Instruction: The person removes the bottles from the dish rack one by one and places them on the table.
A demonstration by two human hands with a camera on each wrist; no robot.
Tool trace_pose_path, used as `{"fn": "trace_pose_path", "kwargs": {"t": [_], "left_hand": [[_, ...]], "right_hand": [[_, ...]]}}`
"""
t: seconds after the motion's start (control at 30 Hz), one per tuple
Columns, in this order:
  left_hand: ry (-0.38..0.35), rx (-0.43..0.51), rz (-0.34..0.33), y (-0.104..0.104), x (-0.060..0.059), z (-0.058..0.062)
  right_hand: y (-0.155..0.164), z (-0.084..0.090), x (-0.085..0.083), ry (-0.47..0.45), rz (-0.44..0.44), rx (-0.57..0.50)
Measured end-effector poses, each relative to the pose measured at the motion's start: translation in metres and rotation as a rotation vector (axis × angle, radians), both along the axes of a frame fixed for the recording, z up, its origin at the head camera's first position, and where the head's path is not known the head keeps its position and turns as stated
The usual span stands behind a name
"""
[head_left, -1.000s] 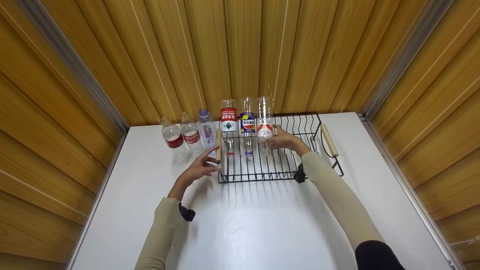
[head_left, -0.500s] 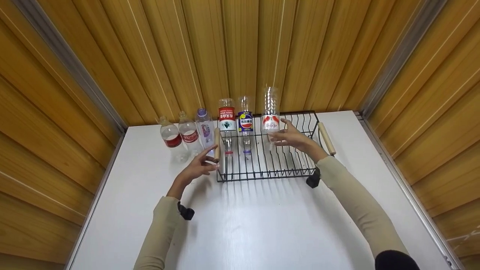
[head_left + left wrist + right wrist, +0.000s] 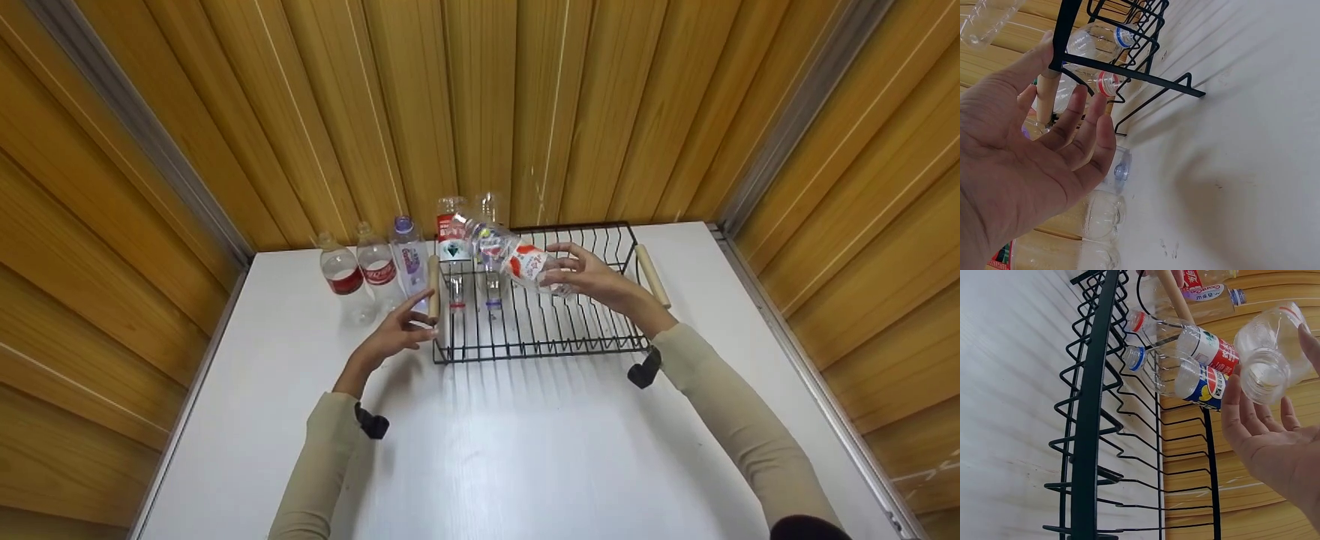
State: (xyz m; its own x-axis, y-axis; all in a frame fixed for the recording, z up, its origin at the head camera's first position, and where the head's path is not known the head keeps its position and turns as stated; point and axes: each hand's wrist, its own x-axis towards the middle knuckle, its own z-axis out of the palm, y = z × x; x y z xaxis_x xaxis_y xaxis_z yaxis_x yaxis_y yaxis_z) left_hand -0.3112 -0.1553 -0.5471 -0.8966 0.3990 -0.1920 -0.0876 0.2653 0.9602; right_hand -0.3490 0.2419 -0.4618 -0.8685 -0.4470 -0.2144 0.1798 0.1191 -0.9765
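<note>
My right hand holds a clear bottle with a red and white label tilted in the air over the black wire rack. In the right wrist view its fingers curl round the clear bottle. Two bottles stand neck down in the rack's left end: a red-labelled one and a blue-labelled one partly behind the held bottle. My left hand is at the rack's left wooden handle, its straight fingers lying against the wooden handle.
Three bottles stand on the white table left of the rack: two with red labels and one with a purple cap. The rack's right wooden handle is beside my right wrist. Wooden walls enclose the table.
My right hand lifted the red and white labelled bottle out of its neck-down stand in the rack and tipped it over to the left. The left hand stayed at the handle.
</note>
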Motion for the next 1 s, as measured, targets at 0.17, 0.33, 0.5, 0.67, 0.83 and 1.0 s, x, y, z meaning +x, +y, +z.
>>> {"fn": "trace_pose_path", "kwargs": {"t": [0.17, 0.33, 0.5, 0.67, 0.83, 1.0], "left_hand": [[0.011, 0.014, 0.001, 0.000, 0.001, -0.002], [0.048, 0.026, -0.002, -0.001, 0.000, -0.007], [0.141, -0.021, 0.050, -0.002, 0.000, -0.009], [0.193, -0.067, 0.162, 0.000, 0.002, -0.005], [0.248, 0.027, 0.229, 0.004, 0.002, 0.008], [0.280, 0.114, 0.166, 0.009, 0.005, 0.029]], "right_hand": [[0.003, -0.003, 0.003, 0.005, -0.007, -0.040], [0.005, -0.006, 0.003, 0.019, 0.000, -0.062], [0.010, -0.008, 0.005, 0.039, 0.013, -0.056], [0.015, -0.007, 0.007, 0.045, 0.018, -0.053], [0.018, -0.005, 0.009, 0.059, 0.033, -0.052], [0.019, -0.004, 0.010, 0.073, 0.056, -0.039]]}}
